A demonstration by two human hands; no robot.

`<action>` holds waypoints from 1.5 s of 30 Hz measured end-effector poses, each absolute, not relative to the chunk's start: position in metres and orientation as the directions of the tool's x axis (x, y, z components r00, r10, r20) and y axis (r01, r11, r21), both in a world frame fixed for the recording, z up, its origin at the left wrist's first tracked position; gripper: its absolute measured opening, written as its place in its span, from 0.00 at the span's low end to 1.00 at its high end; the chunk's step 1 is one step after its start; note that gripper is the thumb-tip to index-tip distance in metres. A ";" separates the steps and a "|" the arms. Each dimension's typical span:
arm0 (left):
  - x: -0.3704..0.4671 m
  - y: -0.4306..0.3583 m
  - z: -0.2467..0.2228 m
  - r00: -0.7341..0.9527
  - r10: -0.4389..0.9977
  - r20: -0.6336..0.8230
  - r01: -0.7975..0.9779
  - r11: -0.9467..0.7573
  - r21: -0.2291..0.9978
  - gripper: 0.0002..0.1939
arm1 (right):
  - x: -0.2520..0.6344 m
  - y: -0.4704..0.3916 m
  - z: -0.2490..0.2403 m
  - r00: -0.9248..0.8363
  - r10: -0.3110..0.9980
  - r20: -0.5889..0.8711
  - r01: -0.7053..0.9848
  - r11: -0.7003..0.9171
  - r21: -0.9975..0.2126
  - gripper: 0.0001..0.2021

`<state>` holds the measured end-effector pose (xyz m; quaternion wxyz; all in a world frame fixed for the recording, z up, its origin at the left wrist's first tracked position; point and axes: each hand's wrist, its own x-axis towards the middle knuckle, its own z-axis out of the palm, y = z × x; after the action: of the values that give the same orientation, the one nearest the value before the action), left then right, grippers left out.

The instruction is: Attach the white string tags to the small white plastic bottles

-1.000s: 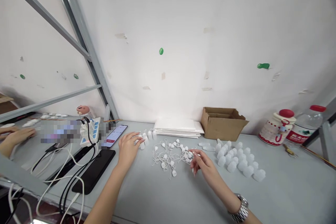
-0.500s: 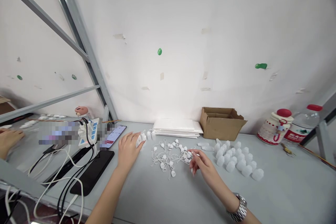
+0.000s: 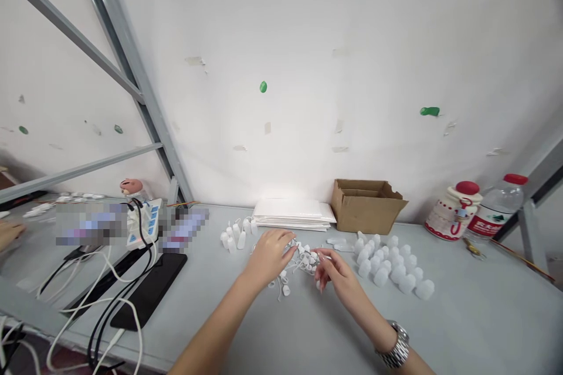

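Note:
A loose heap of small white caps with thin white cords (image 3: 303, 261) lies mid-table. My left hand (image 3: 269, 255) reaches over the heap's left side, thumb apart from its fingers, with nothing visible in it. At the heap's right edge, the curled fingers of my right hand (image 3: 333, 268) are drawn together. A white bit shows beneath them, but what they grip is hidden. Small white upright pieces (image 3: 241, 239) stand in a group left of the heap. To the right, frosted rounded pieces (image 3: 398, 272) stand in rows.
White flat packets (image 3: 292, 215) are stacked by the wall, beside an open cardboard box (image 3: 367, 214). A decorated jar (image 3: 451, 214) and a water bottle (image 3: 497, 211) stand at right. At left lie a black phone (image 3: 152, 290), a power strip (image 3: 147, 222) and tangled cables.
My left hand has left the upright white pieces and moved right, over the corded heap. My right hand stays at the heap's edge. The view has shifted slightly.

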<state>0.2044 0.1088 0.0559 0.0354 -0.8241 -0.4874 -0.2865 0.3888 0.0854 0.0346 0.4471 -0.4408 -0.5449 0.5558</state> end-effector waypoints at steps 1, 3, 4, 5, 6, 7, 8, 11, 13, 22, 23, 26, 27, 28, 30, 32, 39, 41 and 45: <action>0.207 0.111 0.054 0.351 0.794 0.496 0.819 -0.517 0.249 0.12 | 0.389 0.085 0.035 -0.212 0.977 0.001 -0.020 -0.004 -1.000 0.21; 0.209 0.114 0.053 0.309 0.835 0.455 0.829 -0.471 0.301 0.12 | 0.389 0.085 0.035 -0.213 0.977 0.009 -0.029 0.003 -1.000 0.21; 0.207 0.116 0.054 0.267 0.869 0.416 0.848 -0.417 0.327 0.12 | 0.389 0.085 0.035 -0.215 0.977 0.012 -0.033 0.005 -0.999 0.21; 0.205 0.116 0.056 0.205 0.907 0.367 0.877 -0.337 0.344 0.12 | 0.389 0.085 0.035 -0.217 0.976 0.012 -0.034 0.005 -0.999 0.22; 0.202 0.117 0.058 0.121 0.941 0.316 0.911 -0.232 0.342 0.11 | 0.389 0.084 0.035 -0.219 0.976 0.011 -0.034 0.003 -0.999 0.22; 0.199 0.117 0.060 0.023 0.962 0.274 0.942 -0.113 0.316 0.12 | 0.389 0.084 0.035 -0.219 0.976 0.008 -0.032 0.001 -0.999 0.22; 0.195 0.116 0.062 -0.074 0.966 0.248 0.964 0.005 0.266 0.12 | 0.389 0.083 0.036 -0.219 0.976 0.005 -0.029 -0.001 -1.000 0.21; 0.186 0.113 0.063 -0.229 0.941 0.251 0.973 0.219 0.065 0.13 | 0.389 0.081 0.037 -0.223 0.975 -0.002 -0.011 -0.004 -1.000 0.21; 0.183 0.112 0.060 -0.244 0.940 0.239 0.966 0.256 -0.019 0.13 | 0.388 0.080 0.037 -0.228 0.974 -0.008 0.008 -0.006 -1.000 0.21; 0.178 0.111 0.039 -0.227 0.966 0.127 0.970 0.236 -0.064 0.16 | 0.387 0.078 0.038 -0.244 0.969 -0.025 0.057 -0.011 -0.998 0.21; 0.177 0.110 0.039 -0.224 0.966 0.127 0.970 0.233 -0.066 0.16 | 0.387 0.079 0.038 -0.244 0.970 -0.023 0.057 -0.009 -0.998 0.21; 0.176 0.109 0.041 -0.241 0.958 0.153 0.964 0.254 -0.076 0.15 | 0.388 0.080 0.036 -0.247 0.969 -0.022 0.057 -0.008 -0.998 0.21; 0.176 0.109 0.042 -0.253 0.953 0.165 0.960 0.268 -0.079 0.16 | 0.388 0.080 0.036 -0.249 0.968 -0.024 0.057 -0.010 -0.998 0.21; 0.176 0.110 0.042 -0.263 0.948 0.177 0.956 0.280 -0.081 0.16 | 0.388 0.080 0.036 -0.251 0.968 -0.025 0.058 -0.010 -0.998 0.21; 0.177 0.113 0.043 -0.272 0.945 0.180 0.954 0.290 -0.082 0.17 | 0.388 0.080 0.036 -0.253 0.967 -0.027 0.061 -0.012 -0.998 0.21; 0.177 0.118 0.042 -0.268 0.950 0.159 0.955 0.284 -0.084 0.18 | 0.388 0.080 0.037 -0.251 0.968 -0.028 0.065 -0.012 -0.998 0.21; 0.176 0.117 0.037 -0.247 0.962 0.114 0.963 0.257 -0.080 0.16 | 0.388 0.080 0.036 -0.246 0.969 -0.013 0.064 0.003 -0.998 0.21; 0.176 0.111 0.039 -0.241 0.965 0.107 0.965 0.250 -0.078 0.15 | 0.388 0.080 0.036 -0.252 0.968 -0.015 0.064 0.001 -0.998 0.21; 0.177 0.103 0.045 -0.253 0.964 0.079 0.963 0.259 -0.073 0.15 | 0.388 0.080 0.036 -0.259 0.966 -0.027 0.073 -0.008 -0.997 0.21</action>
<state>0.1767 0.1028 0.0450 0.0537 -0.6088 -0.7915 0.0051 0.3876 0.0799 0.0357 0.4077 -0.4522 -0.5743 0.5473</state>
